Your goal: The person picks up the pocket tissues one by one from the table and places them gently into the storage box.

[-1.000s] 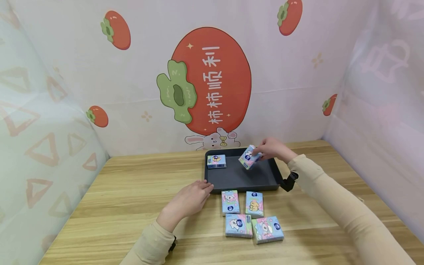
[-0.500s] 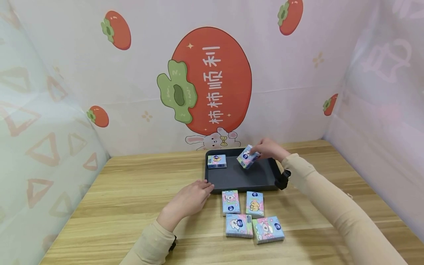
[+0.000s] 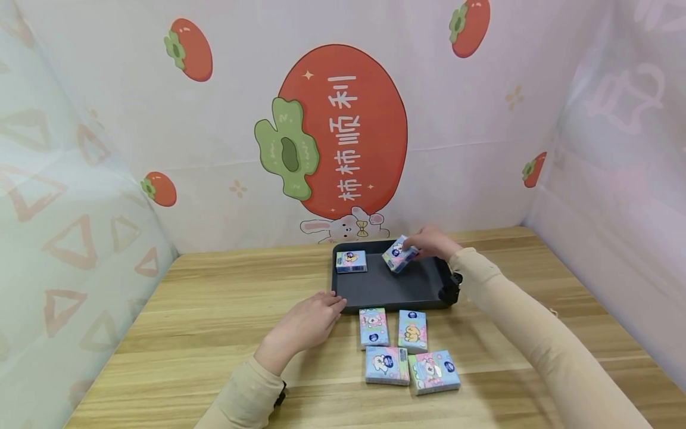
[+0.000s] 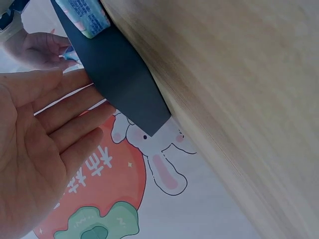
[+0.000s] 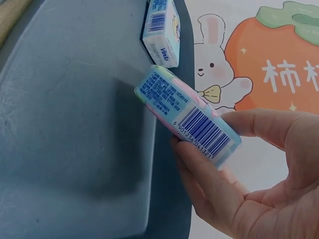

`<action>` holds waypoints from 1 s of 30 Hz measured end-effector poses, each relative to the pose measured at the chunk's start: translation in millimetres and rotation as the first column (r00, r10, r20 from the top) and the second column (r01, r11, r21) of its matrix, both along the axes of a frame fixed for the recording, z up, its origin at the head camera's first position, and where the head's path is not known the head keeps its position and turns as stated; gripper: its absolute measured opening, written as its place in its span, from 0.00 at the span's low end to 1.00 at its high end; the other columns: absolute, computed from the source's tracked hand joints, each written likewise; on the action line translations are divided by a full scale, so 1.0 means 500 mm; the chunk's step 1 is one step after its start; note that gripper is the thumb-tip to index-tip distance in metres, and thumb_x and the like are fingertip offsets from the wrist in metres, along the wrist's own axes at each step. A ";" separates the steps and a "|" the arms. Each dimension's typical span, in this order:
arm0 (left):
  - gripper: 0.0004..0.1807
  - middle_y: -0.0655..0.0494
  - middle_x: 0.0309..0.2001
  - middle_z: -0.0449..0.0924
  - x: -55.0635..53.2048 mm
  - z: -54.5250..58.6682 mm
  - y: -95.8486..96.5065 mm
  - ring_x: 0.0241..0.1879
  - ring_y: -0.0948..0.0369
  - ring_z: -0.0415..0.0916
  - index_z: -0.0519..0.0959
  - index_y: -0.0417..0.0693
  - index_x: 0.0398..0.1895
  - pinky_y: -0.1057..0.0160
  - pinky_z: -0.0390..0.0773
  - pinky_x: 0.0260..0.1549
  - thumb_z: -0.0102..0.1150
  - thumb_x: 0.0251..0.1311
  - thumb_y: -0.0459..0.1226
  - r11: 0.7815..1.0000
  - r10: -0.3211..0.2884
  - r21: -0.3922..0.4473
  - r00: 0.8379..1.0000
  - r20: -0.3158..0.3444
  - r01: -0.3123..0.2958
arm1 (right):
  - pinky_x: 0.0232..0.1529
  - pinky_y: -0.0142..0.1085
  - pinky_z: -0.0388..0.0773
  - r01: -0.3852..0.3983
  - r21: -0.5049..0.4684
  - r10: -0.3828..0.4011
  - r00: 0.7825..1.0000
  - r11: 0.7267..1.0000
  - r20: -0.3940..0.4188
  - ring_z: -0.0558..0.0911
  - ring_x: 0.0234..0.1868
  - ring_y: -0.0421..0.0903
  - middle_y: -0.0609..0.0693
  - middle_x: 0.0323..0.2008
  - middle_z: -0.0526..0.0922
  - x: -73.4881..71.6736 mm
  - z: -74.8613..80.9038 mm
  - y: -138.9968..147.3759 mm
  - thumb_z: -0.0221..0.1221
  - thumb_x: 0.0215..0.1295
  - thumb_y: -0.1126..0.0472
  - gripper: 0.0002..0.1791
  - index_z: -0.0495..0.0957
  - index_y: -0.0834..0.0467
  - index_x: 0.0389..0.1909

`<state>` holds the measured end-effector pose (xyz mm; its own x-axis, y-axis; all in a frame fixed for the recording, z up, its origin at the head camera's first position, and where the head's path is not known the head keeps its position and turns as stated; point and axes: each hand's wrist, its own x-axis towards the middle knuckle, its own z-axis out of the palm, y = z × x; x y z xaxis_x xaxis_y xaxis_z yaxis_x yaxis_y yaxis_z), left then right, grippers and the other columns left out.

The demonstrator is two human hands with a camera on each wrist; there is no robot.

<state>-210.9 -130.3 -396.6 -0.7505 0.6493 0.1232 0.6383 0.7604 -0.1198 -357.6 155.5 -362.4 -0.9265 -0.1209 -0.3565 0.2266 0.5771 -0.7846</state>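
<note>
- Over the last second, the right hand (image 3: 431, 241) has slid slightly left, carrying the held pack (image 3: 395, 257) a little the same way at the same slant. The right wrist's black strap (image 3: 449, 290) now overlaps the near right corner of the dark tray (image 3: 380, 290).
- This looks like a small adjustment of position; the pack is not yet laid flat or let go.
- The right hand pinches this small pastel pack between thumb and fingers, above the far part of the tray, right of the middle. Whether its lower corner touches the tray is unclear.
- The left hand (image 3: 308, 322) has not moved: fingers extended, palm empty, fingertips at the tray's near left corner, apparently touching its outer wall. The two hands are well apart.
- One flat pack (image 3: 351, 261) lies in the tray's far left corner.
- Nearer the person, four more packs lie flat just outside the tray: a rear left pack (image 3: 373, 328), rear right pack (image 3: 412, 330), front left pack (image 3: 386, 366) and front right pack (image 3: 433, 372).
- Everything rests on a pale wood-grain counter (image 3: 241, 292).
- Behind it hangs a whitish printed backdrop (image 3: 461, 119) with a huge red persimmon (image 3: 375, 137), sideways white characters and a rabbit (image 3: 343, 227).
</note>
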 end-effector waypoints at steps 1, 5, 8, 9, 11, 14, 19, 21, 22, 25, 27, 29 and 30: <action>0.17 0.46 0.55 0.79 0.000 0.000 0.000 0.58 0.53 0.75 0.78 0.41 0.55 0.56 0.73 0.61 0.50 0.67 0.38 1.000 -0.001 0.001 1.000 0.000 0.001 | 0.59 0.45 0.77 -0.002 -0.002 0.002 1.000 1.000 0.001 0.79 0.48 0.53 0.66 0.53 0.75 -0.001 0.000 -0.001 0.58 0.64 0.59 0.24 0.71 0.73 0.54; 0.17 0.46 0.55 0.79 0.000 -0.002 0.000 0.58 0.52 0.75 0.78 0.40 0.55 0.56 0.73 0.61 0.50 0.67 0.38 1.000 -0.002 0.005 1.000 0.004 0.002 | 0.59 0.45 0.77 -0.003 -0.020 0.003 1.000 1.000 0.010 0.79 0.49 0.53 0.67 0.55 0.74 -0.005 -0.002 -0.004 0.57 0.64 0.59 0.24 0.70 0.73 0.55; 0.17 0.46 0.55 0.79 0.000 -0.002 0.000 0.58 0.52 0.75 0.78 0.40 0.55 0.56 0.73 0.61 0.51 0.67 0.37 1.000 -0.001 0.008 1.000 0.005 0.000 | 0.60 0.45 0.76 0.002 -0.046 -0.001 1.000 0.999 0.024 0.78 0.50 0.54 0.68 0.56 0.72 -0.009 -0.005 -0.006 0.57 0.64 0.61 0.25 0.68 0.75 0.56; 0.17 0.46 0.55 0.79 0.000 -0.002 0.000 0.58 0.52 0.74 0.78 0.40 0.55 0.56 0.73 0.62 0.51 0.67 0.37 1.000 0.000 0.007 1.000 0.006 0.000 | 0.60 0.45 0.76 0.005 -0.054 -0.004 1.000 0.999 0.030 0.78 0.51 0.54 0.68 0.57 0.71 -0.010 -0.006 -0.007 0.56 0.64 0.61 0.26 0.67 0.75 0.57; 0.17 0.46 0.55 0.79 0.001 -0.002 0.000 0.58 0.52 0.75 0.78 0.40 0.55 0.56 0.73 0.62 0.51 0.67 0.37 1.000 0.001 0.006 1.000 0.008 -0.001 | 0.60 0.45 0.76 0.018 -0.072 -0.014 0.999 0.997 0.045 0.76 0.52 0.55 0.68 0.58 0.70 -0.012 -0.007 -0.009 0.56 0.64 0.62 0.27 0.66 0.75 0.58; 0.17 0.46 0.55 0.79 0.002 0.000 0.000 0.58 0.52 0.75 0.78 0.40 0.55 0.55 0.73 0.62 0.51 0.67 0.37 1.000 0.003 0.007 1.000 0.011 -0.003 | 0.61 0.45 0.75 0.030 -0.091 -0.024 0.998 0.995 0.063 0.74 0.54 0.55 0.68 0.59 0.68 -0.015 -0.009 -0.013 0.56 0.64 0.62 0.28 0.63 0.76 0.60; 0.17 0.45 0.55 0.79 0.002 0.003 0.002 0.58 0.52 0.75 0.78 0.40 0.55 0.55 0.73 0.62 0.51 0.67 0.37 1.000 0.003 0.004 1.000 0.017 -0.003 | 0.61 0.45 0.75 0.045 -0.105 -0.036 0.996 0.993 0.083 0.74 0.54 0.55 0.68 0.60 0.67 -0.019 -0.013 -0.019 0.56 0.65 0.62 0.29 0.62 0.75 0.61; 0.17 0.45 0.55 0.79 0.002 0.002 0.001 0.58 0.52 0.75 0.78 0.40 0.55 0.55 0.73 0.62 0.50 0.67 0.37 1.000 0.001 0.001 1.000 0.016 -0.001 | 0.61 0.44 0.75 0.049 -0.111 -0.039 0.995 0.993 0.090 0.74 0.53 0.55 0.69 0.59 0.67 -0.022 -0.016 -0.022 0.56 0.65 0.62 0.29 0.62 0.75 0.62; 0.17 0.45 0.55 0.79 0.002 0.003 0.001 0.58 0.52 0.75 0.78 0.40 0.55 0.55 0.73 0.62 0.50 0.67 0.37 1.000 -0.001 0.001 1.000 0.014 0.001 | 0.61 0.44 0.75 0.053 -0.116 -0.042 0.995 0.992 0.095 0.75 0.53 0.55 0.69 0.59 0.68 -0.023 -0.017 -0.023 0.56 0.65 0.63 0.29 0.62 0.74 0.62; 0.17 0.45 0.55 0.79 0.002 0.003 0.001 0.58 0.52 0.75 0.78 0.40 0.55 0.55 0.72 0.62 0.50 0.67 0.38 1.000 -0.001 0.001 1.000 0.013 0.001 | 0.60 0.44 0.76 0.056 -0.128 -0.042 0.994 0.990 0.105 0.75 0.52 0.55 0.69 0.59 0.68 -0.026 -0.021 -0.026 0.56 0.65 0.63 0.29 0.62 0.74 0.62; 0.17 0.45 0.55 0.79 0.001 0.002 0.001 0.58 0.52 0.75 0.78 0.40 0.55 0.55 0.72 0.62 0.50 0.67 0.38 1.000 0.000 0.003 1.000 0.013 0.000 | 0.60 0.45 0.76 0.060 -0.141 -0.045 0.993 0.988 0.110 0.75 0.52 0.55 0.69 0.59 0.68 -0.028 -0.024 -0.027 0.56 0.65 0.63 0.29 0.62 0.74 0.62; 0.17 0.45 0.55 0.79 0.001 0.003 0.001 0.58 0.52 0.75 0.78 0.40 0.55 0.55 0.73 0.62 0.50 0.67 0.38 1.000 0.002 0.002 1.000 0.013 -0.002 | 0.60 0.45 0.76 0.062 -0.154 -0.045 0.993 0.986 0.114 0.74 0.52 0.55 0.69 0.60 0.67 -0.028 -0.026 -0.027 0.55 0.65 0.64 0.28 0.61 0.74 0.62; 0.17 0.45 0.55 0.79 0.001 0.002 0.001 0.58 0.52 0.75 0.78 0.40 0.55 0.55 0.73 0.62 0.50 0.67 0.38 1.000 0.003 0.000 1.000 0.012 -0.003 | 0.61 0.45 0.76 0.067 -0.165 -0.048 0.992 0.984 0.117 0.74 0.52 0.56 0.69 0.60 0.67 -0.028 -0.027 -0.028 0.55 0.65 0.64 0.29 0.61 0.74 0.62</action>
